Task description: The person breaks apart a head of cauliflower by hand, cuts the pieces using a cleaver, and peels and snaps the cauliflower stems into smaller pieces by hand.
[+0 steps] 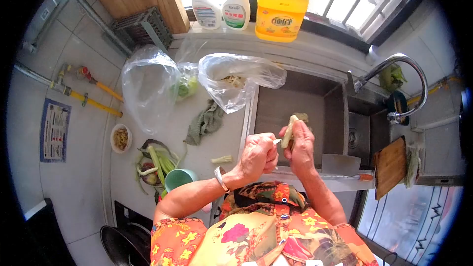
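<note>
My right hand (pixel 301 149) is closed round a pale green peeled vegetable stalk (pixel 290 129), held upright over the near side of the sink (pixel 288 96). My left hand (pixel 259 156), with a silver bracelet at the wrist, is in a fist right beside it. A small whitish tip pokes out of that fist toward the stalk; whether it is a peeling or a tool I cannot tell. Behind my right fingers, a pale green bit (pixel 301 117) shows against the sink. Another pale stalk piece (pixel 221 159) lies on the counter left of my left hand.
Plastic bags (pixel 231 76) sit behind the sink's left edge, near a grey-green cloth (pixel 204 124). Leafy greens (pixel 158 160), a teal cup (pixel 180 179) and a small bowl (pixel 121 138) stand left. A faucet (pixel 414 64) arches at right, above a wooden board (pixel 390 167).
</note>
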{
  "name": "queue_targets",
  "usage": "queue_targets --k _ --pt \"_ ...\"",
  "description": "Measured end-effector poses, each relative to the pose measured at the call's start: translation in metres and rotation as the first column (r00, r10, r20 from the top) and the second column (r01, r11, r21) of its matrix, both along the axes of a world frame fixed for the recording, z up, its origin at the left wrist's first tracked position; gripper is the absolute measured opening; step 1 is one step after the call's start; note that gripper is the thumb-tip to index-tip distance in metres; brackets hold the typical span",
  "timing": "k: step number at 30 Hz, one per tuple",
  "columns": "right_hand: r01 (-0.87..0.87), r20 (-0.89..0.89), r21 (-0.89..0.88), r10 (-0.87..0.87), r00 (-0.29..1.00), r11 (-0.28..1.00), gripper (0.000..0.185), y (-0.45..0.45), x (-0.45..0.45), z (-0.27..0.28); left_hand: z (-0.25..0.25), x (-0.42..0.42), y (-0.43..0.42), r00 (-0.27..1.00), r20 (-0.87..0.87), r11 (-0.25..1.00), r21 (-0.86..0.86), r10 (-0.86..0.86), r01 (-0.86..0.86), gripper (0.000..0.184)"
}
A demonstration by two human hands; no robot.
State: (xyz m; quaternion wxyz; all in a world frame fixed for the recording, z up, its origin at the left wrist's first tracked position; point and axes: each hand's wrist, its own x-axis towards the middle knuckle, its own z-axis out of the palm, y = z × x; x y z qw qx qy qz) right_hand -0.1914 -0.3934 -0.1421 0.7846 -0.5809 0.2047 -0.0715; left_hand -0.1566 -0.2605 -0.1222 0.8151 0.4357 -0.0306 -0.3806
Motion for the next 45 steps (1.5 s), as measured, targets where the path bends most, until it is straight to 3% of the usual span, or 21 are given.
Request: queue_targets --k 3,7,8,10,11,13,14,16,17,20,25,27,29,31,32,37,39,40,41,43,45 --pt "0.011 0.035 0.107 -0.014 0.999 0.994 0.032 -0.011 0.004 -0.001 0.007 0.006 0.007 0.999 -0.031 0.999 -0.032 0.034 -0.035 0.029" --pt "-0.017 0.059 0.001 0.017 0.998 1.0 0.032 -0.028 0.001 -0.01 0.029 0.057 0.023 0.944 0.289 0.982 0.049 0.161 -0.182 0.034" --pt "-0.033 0.078 -0.041 0.036 0.996 0.999 0.032 -0.03 0.0 -0.008 0.039 0.072 0.026 0.875 0.475 0.96 0.193 0.09 -0.203 0.034" --pt "-0.033 0.103 -0.054 0.038 0.994 0.998 0.032 -0.034 0.001 -0.01 0.057 0.11 0.028 0.404 0.85 0.8 0.486 -0.339 -0.351 0.033" --pt "-0.027 0.128 -0.068 0.036 0.991 0.997 0.033 -0.035 0.002 -0.01 0.061 0.122 0.024 0.401 0.851 0.799 0.486 -0.34 -0.354 0.033" --pt "-0.025 0.15 -0.086 0.037 0.988 0.996 0.033 -0.039 0.001 -0.009 0.067 0.142 0.016 0.191 0.731 0.609 0.66 -0.655 -0.44 0.027" --pt "-0.02 0.168 -0.105 0.038 0.985 0.994 0.033 -0.04 0.001 -0.008 0.062 0.151 0.012 0.187 0.73 0.609 0.661 -0.657 -0.44 0.027" --pt "0.002 0.169 -0.12 0.019 0.985 0.993 0.033 -0.041 -0.002 -0.005 0.042 0.168 0.006 0.142 0.551 0.401 0.739 -0.822 -0.542 0.023" --pt "0.02 0.167 -0.136 0.003 0.986 0.99 0.033 -0.042 -0.003 -0.003 0.036 0.17 0.004 0.133 0.55 0.405 0.737 -0.824 -0.541 0.023" --pt "0.032 0.177 -0.158 -0.004 0.984 0.987 0.031 -0.043 -0.007 0.0 0.029 0.172 -0.004 0.256 0.19 0.022 0.839 -0.948 -0.544 0.015" --pt "0.003 0.168 -0.116 0.017 0.986 0.993 0.033 -0.042 -0.01 -0.004 0.025 0.175 -0.001 0.211 0.29 0.132 0.825 -0.933 -0.549 0.017" --pt "-0.011 0.172 -0.118 0.032 0.985 0.993 0.035 -0.041 -0.01 -0.005 0.026 0.175 0.001 0.162 0.452 0.297 0.776 -0.877 -0.557 0.022" --pt "-0.061 0.139 -0.096 0.074 0.987 0.994 0.037 -0.039 -0.009 -0.002 0.031 0.168 -0.001 0.21 0.393 0.224 0.805 -0.895 -0.549 0.026" --pt "-0.076 0.141 -0.028 0.079 0.987 0.997 0.036 -0.039 -0.008 -0.001 0.039 0.167 0.002 0.388 0.328 0.14 0.887 -0.861 -0.439 0.025" --pt "-0.092 0.147 0.041 0.085 0.986 0.995 0.036 -0.038 -0.008 -0.001 0.037 0.169 0.007 0.229 0.424 0.241 0.798 -0.876 -0.553 0.02" --pt "-0.181 0.114 0.156 0.165 0.98 0.971 0.033 -0.035 -0.007 0.006 0.026 0.163 0.011 0.02 0.593 0.397 0.564 -0.805 -0.724 0.017" --pt "-0.202 0.138 0.157 0.181 0.974 0.967 0.033 -0.034 -0.006 0.006 0.04 0.143 0.008 0.101 0.857 0.652 0.455 -0.505 -0.607 0.017" --pt "-0.226 0.143 0.122 0.208 0.968 0.966 0.034 -0.034 -0.006 0.006 0.041 0.134 0.006 0.332 0.841 0.697 0.541 -0.428 -0.472 0.017" --pt "-0.251 0.147 0.087 0.236 0.96 0.964 0.034 -0.033 -0.006 0.006 0.045 0.124 0.004 0.335 0.839 0.695 0.543 -0.428 -0.472 0.017" --pt "-0.29 0.161 0.055 0.278 0.947 0.955 0.035 -0.03 -0.007 0.009 0.051 0.1 0.0 0.859 0.41 0.891 0.44 -0.307 0.109 0.017" --pt "-0.331 0.173 0.022 0.322 0.931 0.943 0.035 -0.027 -0.007 0.01 0.048 0.082 -0.002 0.894 0.279 0.9 0.365 -0.349 0.238 0.019"
